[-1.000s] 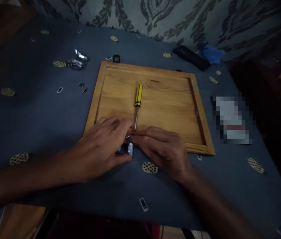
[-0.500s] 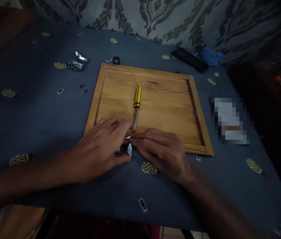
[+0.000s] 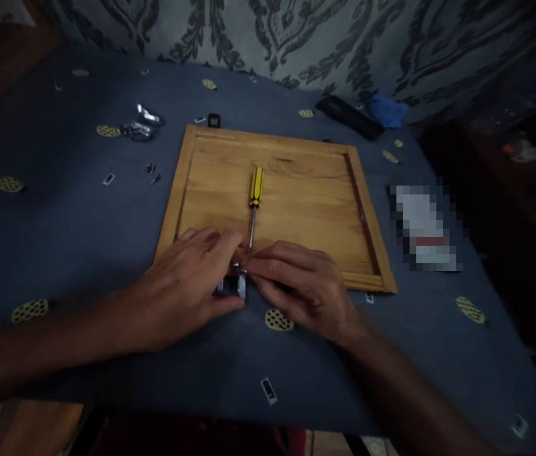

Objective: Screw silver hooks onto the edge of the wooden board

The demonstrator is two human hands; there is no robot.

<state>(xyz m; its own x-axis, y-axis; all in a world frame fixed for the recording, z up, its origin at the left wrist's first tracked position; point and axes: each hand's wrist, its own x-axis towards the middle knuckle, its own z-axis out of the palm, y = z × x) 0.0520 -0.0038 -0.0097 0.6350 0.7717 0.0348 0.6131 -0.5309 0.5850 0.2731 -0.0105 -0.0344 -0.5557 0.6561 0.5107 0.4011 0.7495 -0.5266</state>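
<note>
At the near edge of a framed wooden panel [image 3: 306, 215], both hands meet over a shiny metal fitting [image 3: 242, 286]. My left hand [image 3: 177, 291] curls round the fitting from the left, its thumb against the lower end. From the right, the fingertips of my right hand [image 3: 301, 285] pinch together at the fitting's upper part; anything tiny between them is hidden. A yellow and black screwdriver [image 3: 256, 188] lies on the panel, its tip pointing towards my fingers. My fingers cover much of the fitting.
Several loose screws [image 3: 151, 170] and more shiny metal fittings [image 3: 139, 130] lie left of the panel. Behind it are a small dark bracket [image 3: 213, 120], a long black object [image 3: 350, 117] and a blue cloth [image 3: 388, 111]. A blurred-out flat item [image 3: 422, 221] rests at the right.
The view has shifted slightly, so things sit a little further left. Both hands stay at the fitting, with only a small finger movement; the screwdriver lies still on the panel.
</note>
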